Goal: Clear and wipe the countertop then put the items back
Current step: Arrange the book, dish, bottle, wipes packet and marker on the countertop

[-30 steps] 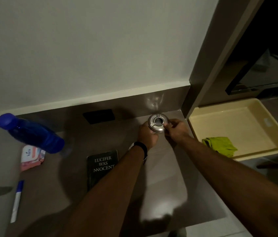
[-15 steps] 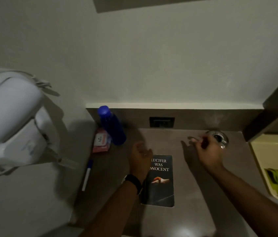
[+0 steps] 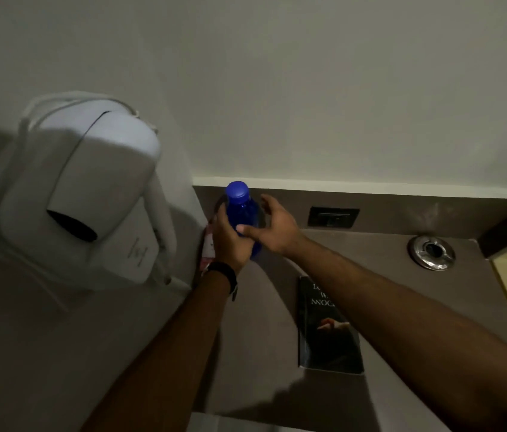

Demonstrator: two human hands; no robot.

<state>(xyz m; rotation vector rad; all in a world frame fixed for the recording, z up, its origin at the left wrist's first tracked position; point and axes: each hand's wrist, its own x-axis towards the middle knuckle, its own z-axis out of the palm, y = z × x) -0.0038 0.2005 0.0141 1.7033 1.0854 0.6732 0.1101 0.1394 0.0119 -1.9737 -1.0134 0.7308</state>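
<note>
Left hand (image 3: 230,241): gripping blue bottle (image 3: 241,210), fingers wrapping its body.
Right hand (image 3: 275,226): holding nothing, fingers spreading, thumb touching bottle.
Bottle: standing upright at countertop (image 3: 386,307) back-left corner.
Change: both hands, free moments ago near book (image 3: 328,335) and ashtray (image 3: 432,252), now converging on bottle.
Meaning: bottle likely getting moved next.

Single head cam, wide-angle. It sits above the countertop (image 3: 380,244), close in, and faces forward and down into its back-left corner. The wall (image 3: 339,88) fills the upper half.
</note>
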